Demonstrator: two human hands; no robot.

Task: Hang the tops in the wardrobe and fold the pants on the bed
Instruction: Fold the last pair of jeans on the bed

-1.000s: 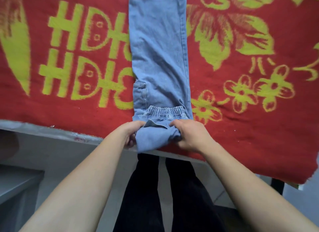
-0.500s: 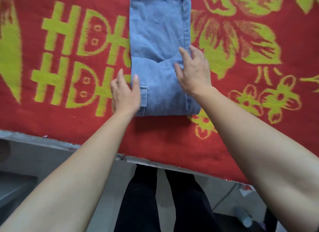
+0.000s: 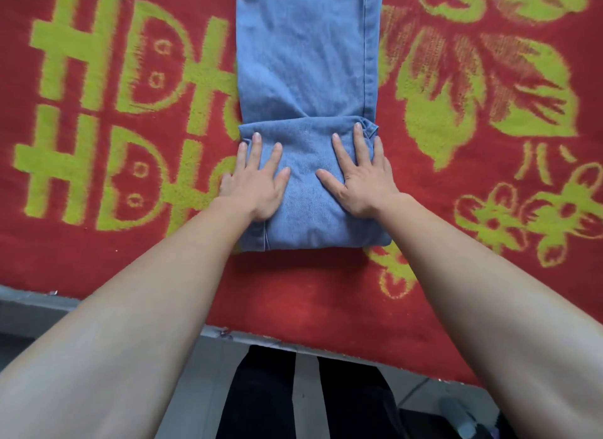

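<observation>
Light blue jeans (image 3: pixel 306 63) lie lengthwise on the bed, running from the middle to the top edge of the view. Their near end is folded over into a thick flap (image 3: pixel 306 184). My left hand (image 3: pixel 257 180) presses flat on the flap's left side, fingers spread and straight. On the right side of the flap my right hand (image 3: pixel 359 177) lies flat the same way, its fingertips close to the fold's far edge.
A red blanket (image 3: pixel 130 249) with yellow-green letters and flowers covers the bed. The bed's grey front edge (image 3: pixel 39 298) runs along the bottom left. My legs in black trousers (image 3: pixel 261 399) stand on a grey floor below it.
Both hands brought the waistband end up off the bed edge and folded it over the legs. They have now shifted onto the flap and lie flat, pressing it down.
</observation>
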